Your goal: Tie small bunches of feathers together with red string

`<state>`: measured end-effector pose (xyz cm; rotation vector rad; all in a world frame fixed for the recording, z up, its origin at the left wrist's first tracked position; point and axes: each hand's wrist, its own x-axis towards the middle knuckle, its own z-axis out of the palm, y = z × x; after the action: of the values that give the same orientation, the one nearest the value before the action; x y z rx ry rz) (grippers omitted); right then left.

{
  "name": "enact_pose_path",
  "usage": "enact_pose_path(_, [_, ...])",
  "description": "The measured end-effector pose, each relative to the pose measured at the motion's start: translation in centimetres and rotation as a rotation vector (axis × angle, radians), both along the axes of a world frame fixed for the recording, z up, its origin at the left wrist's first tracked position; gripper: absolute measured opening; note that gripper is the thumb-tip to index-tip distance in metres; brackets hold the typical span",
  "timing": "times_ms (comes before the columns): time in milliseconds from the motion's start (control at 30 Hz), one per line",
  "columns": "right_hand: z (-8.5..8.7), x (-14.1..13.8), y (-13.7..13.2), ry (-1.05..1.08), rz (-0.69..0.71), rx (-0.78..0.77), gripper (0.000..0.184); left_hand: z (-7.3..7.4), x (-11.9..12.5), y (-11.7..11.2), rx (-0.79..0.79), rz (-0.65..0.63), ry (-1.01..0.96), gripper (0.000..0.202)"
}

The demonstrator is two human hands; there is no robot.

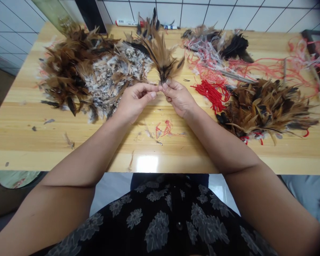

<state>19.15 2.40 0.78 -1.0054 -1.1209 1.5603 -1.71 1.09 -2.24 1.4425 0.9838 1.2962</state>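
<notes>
Over the middle of a wooden table (29,153), my left hand (135,100) and my right hand (177,96) meet fingertip to fingertip. Between them they pinch the quill ends of a small fan of brown and black feathers (160,53), which spreads upward and away from me. A big heap of loose brown, grey and white feathers (88,73) lies just left of my left hand. A bundle of red thread (212,93) lies right of my right hand.
A pile of tied brown feather bunches (266,106) sits at the right. Pink and red string scraps (218,57) and dark feathers spread across the far right. Red thread bits (165,128) lie near the front edge. A marker (128,22) rests by the tiled wall.
</notes>
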Motion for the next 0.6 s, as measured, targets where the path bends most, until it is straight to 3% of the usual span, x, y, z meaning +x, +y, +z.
enact_pose_path(167, [-1.0,0.2,0.6,0.040,-0.062,-0.045,0.033,-0.2,-1.4,1.1,0.172,0.213,0.144,0.052])
enact_pose_path(300, [-1.1,0.3,0.9,0.077,-0.113,-0.096,0.024,0.6,-3.5,1.8,0.282,0.335,0.302,0.050])
enact_pose_path(433, [-0.7,0.1,0.8,0.094,-0.117,-0.122,0.022,1.9,-4.4,1.5,0.266,0.332,0.499,0.052])
enact_pose_path(600, [-1.4,0.0,1.0,0.055,-0.091,-0.052,0.018,1.9,-4.6,1.2,0.182,0.268,0.763,0.021])
